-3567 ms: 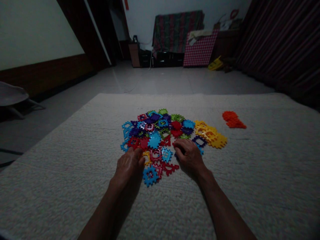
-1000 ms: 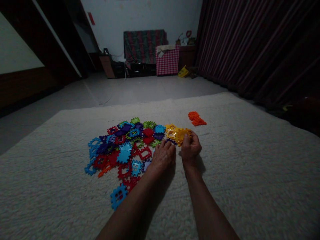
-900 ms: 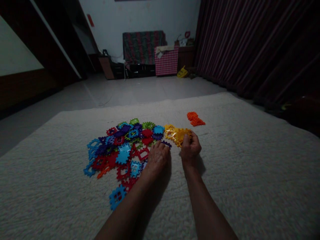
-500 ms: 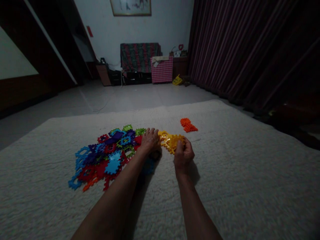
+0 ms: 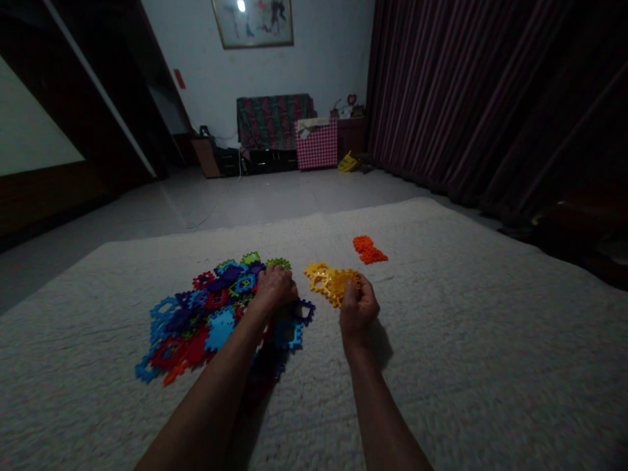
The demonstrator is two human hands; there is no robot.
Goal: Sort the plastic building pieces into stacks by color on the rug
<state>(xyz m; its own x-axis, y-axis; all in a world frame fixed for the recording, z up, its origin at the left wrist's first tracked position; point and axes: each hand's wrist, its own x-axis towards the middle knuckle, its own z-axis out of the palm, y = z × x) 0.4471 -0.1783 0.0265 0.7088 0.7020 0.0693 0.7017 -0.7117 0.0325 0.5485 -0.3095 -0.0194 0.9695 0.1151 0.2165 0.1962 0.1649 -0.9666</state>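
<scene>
A heap of mixed plastic puzzle tiles (image 5: 206, 314), blue, red, purple and green, lies on a cream rug (image 5: 441, 340). My left hand (image 5: 273, 288) rests on the heap's right side with its fingers curled down onto the tiles; what it grips is hidden. Just right of it lies a cluster of yellow tiles (image 5: 324, 278). My right hand (image 5: 358, 307) is closed on a yellow tile at that cluster's near right edge. A small group of orange tiles (image 5: 369, 249) sits further back to the right.
Dark striped curtains (image 5: 490, 98) run along the right side. Bare grey floor (image 5: 245, 196) lies beyond the rug. At the far wall stand a covered cabinet (image 5: 272, 121) and a red checked box (image 5: 317, 144), under a framed picture (image 5: 252, 23).
My left hand moved from the yellow cluster's left edge back onto the mixed heap. My right hand stays closed at the yellow tiles. The view has tilted upward.
</scene>
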